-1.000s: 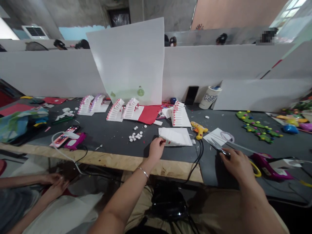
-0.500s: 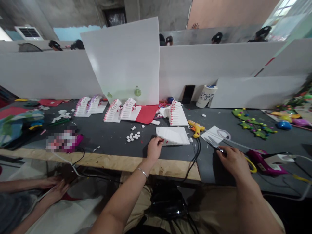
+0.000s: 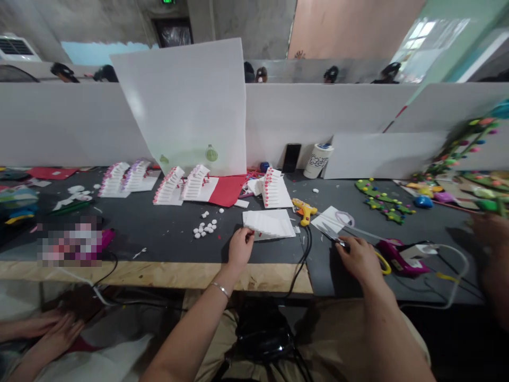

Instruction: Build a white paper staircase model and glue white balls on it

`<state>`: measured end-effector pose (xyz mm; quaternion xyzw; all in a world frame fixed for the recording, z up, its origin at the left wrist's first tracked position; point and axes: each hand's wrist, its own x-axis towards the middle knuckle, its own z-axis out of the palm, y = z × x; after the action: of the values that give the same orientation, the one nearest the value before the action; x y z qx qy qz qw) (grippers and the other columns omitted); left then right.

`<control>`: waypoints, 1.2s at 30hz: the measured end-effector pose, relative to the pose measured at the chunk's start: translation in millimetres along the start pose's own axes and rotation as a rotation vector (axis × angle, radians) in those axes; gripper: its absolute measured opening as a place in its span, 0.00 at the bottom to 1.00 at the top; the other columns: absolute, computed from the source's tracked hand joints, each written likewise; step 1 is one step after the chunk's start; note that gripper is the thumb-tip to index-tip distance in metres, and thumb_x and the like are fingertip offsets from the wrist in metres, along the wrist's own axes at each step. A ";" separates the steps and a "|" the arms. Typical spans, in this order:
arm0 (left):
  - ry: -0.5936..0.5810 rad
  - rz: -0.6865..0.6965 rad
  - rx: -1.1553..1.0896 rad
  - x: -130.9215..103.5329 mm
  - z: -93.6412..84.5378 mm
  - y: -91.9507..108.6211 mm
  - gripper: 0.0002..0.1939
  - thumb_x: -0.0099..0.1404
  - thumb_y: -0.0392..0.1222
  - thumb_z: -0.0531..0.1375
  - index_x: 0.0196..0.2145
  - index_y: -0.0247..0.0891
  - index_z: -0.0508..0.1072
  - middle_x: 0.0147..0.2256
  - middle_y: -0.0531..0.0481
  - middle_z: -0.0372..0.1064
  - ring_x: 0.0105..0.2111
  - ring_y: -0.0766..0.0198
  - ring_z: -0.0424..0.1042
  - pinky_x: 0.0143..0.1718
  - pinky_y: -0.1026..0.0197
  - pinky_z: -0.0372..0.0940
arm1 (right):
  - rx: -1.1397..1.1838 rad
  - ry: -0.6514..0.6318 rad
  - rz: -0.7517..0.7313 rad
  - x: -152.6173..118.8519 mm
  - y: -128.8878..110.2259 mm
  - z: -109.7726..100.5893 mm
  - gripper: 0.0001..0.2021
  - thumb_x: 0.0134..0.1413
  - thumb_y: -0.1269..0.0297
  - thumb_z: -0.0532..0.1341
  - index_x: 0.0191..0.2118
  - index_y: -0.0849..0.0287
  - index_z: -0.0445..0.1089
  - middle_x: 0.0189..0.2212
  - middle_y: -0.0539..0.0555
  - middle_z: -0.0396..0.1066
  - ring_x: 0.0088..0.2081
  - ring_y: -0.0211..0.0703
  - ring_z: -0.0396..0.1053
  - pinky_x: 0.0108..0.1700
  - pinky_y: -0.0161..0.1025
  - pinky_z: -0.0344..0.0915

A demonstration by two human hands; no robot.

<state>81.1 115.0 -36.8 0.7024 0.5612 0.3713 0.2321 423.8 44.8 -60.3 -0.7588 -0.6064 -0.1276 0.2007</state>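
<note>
My left hand [image 3: 239, 248] is closed, its fingertips pinched at the left edge of a white foam model staircase [image 3: 270, 224]. A small dark red bit shows at the fingertips; whether it is held apart from the staircase is unclear. The staircase lies on a white base, with a red post visible under its steps. My right hand [image 3: 361, 259] is closed over a pair of scissors [image 3: 331, 232] lying on the table, blades pointing left over a white card [image 3: 333, 217]. Between my hands lies a yellow glue gun [image 3: 305, 210], its black cable running off the front edge.
Finished white staircases with red dots [image 3: 169, 187] stand at the back, beside red sheet [image 3: 228, 191]. White pebble-like pieces [image 3: 203, 230] lie left. A cup [image 3: 318, 160] and phone [image 3: 292, 157] stand behind. A purple device [image 3: 400, 257] with cables sits right. Another person's arm [image 3: 493, 260] reaches in there.
The view has turned to the right, so the tabletop things appear farther left. Another person's arm has come in at the right edge. Both my hands keep their places on the staircase and scissors.
</note>
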 end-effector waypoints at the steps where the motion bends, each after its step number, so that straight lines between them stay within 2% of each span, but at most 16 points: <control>1: 0.003 0.002 -0.005 0.4 -0.3 0.0 0.06 0.61 0.29 0.57 0.31 0.38 0.72 0.32 0.49 0.71 0.35 0.62 0.71 0.40 0.60 0.65 | -0.005 0.003 0.003 0.3 -0.9 -0.1 0.15 0.58 0.60 0.54 0.42 0.61 0.74 0.38 0.62 0.73 0.41 0.53 0.70 0.45 0.47 0.65; 6: 0.031 0.017 0.013 1.5 -1.3 -1.3 0.05 0.62 0.31 0.57 0.32 0.38 0.70 0.32 0.49 0.71 0.34 0.61 0.71 0.39 0.60 0.65 | -0.009 0.025 0.007 -0.1 -3.4 -0.8 0.15 0.59 0.60 0.53 0.43 0.61 0.74 0.39 0.62 0.74 0.41 0.52 0.70 0.46 0.47 0.65; 10: 0.050 0.034 0.113 -7.9 -5.9 -4.0 0.07 0.62 0.30 0.56 0.36 0.37 0.71 0.33 0.47 0.72 0.35 0.60 0.71 0.38 0.59 0.65 | 0.027 0.055 -0.018 -1.2 -2.0 -2.6 0.18 0.58 0.58 0.51 0.42 0.62 0.74 0.37 0.63 0.74 0.39 0.54 0.71 0.44 0.48 0.66; 16: -0.027 0.153 0.293 -30.2 -12.6 -9.5 0.13 0.65 0.29 0.53 0.44 0.38 0.72 0.39 0.45 0.72 0.41 0.58 0.69 0.44 0.55 0.64 | 0.064 0.087 -0.085 0.7 4.5 4.3 0.17 0.56 0.55 0.51 0.39 0.59 0.73 0.35 0.63 0.75 0.38 0.57 0.71 0.43 0.51 0.67; 20: -0.085 0.212 0.337 -34.0 -14.0 -12.1 0.10 0.67 0.31 0.53 0.39 0.37 0.74 0.36 0.45 0.71 0.39 0.57 0.66 0.44 0.54 0.63 | 0.065 0.080 -0.116 -0.7 5.1 8.0 0.16 0.56 0.55 0.51 0.38 0.56 0.73 0.35 0.61 0.75 0.37 0.57 0.72 0.42 0.51 0.67; 24: -0.111 0.231 0.349 -35.6 -16.6 -13.1 0.09 0.67 0.32 0.54 0.34 0.38 0.74 0.34 0.47 0.69 0.38 0.58 0.65 0.42 0.55 0.63 | 0.156 0.064 -0.185 14.3 -7.3 -3.4 0.17 0.57 0.55 0.51 0.39 0.56 0.73 0.35 0.61 0.76 0.39 0.56 0.73 0.42 0.50 0.68; 27: -0.091 0.223 0.319 -37.6 -18.5 -12.9 0.08 0.66 0.32 0.55 0.36 0.38 0.75 0.36 0.47 0.69 0.39 0.57 0.66 0.42 0.55 0.64 | 0.226 -0.046 -0.337 49.7 -42.6 -23.6 0.16 0.60 0.56 0.50 0.41 0.55 0.73 0.38 0.59 0.77 0.40 0.52 0.74 0.44 0.47 0.67; 30: -0.033 0.179 0.195 -37.9 -20.2 -13.8 0.09 0.63 0.31 0.56 0.39 0.38 0.75 0.37 0.47 0.70 0.40 0.57 0.68 0.43 0.54 0.66 | 0.196 -0.176 -0.466 100.5 -102.8 -41.3 0.16 0.63 0.59 0.49 0.39 0.55 0.74 0.38 0.57 0.78 0.39 0.47 0.75 0.41 0.40 0.68; 31: 0.000 0.155 0.131 -37.6 -20.9 -14.6 0.09 0.63 0.31 0.56 0.38 0.39 0.75 0.37 0.47 0.71 0.40 0.57 0.68 0.43 0.54 0.66 | 0.148 -0.247 -0.525 118.6 -125.5 -43.1 0.16 0.64 0.61 0.49 0.43 0.56 0.73 0.40 0.57 0.78 0.41 0.46 0.74 0.41 0.38 0.67; 33: 0.073 0.106 0.005 -37.0 -22.7 -16.3 0.09 0.64 0.32 0.55 0.37 0.40 0.74 0.36 0.47 0.71 0.39 0.58 0.70 0.42 0.55 0.67 | 0.114 -0.273 -0.566 153.6 -169.5 -37.3 0.15 0.65 0.61 0.49 0.44 0.54 0.73 0.40 0.55 0.77 0.41 0.44 0.74 0.41 0.37 0.66; 36: 0.135 0.033 -0.115 -37.4 -25.1 -18.6 0.09 0.65 0.35 0.53 0.35 0.41 0.74 0.35 0.48 0.72 0.38 0.59 0.71 0.40 0.56 0.68 | 0.039 -0.318 -0.594 197.6 -222.9 -6.8 0.12 0.65 0.65 0.52 0.45 0.55 0.73 0.43 0.55 0.76 0.46 0.46 0.72 0.43 0.38 0.66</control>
<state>46.4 81.6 -44.9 0.6704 0.5415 0.4534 0.2275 253.4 254.4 65.5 -0.5556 -0.8269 -0.0492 0.0721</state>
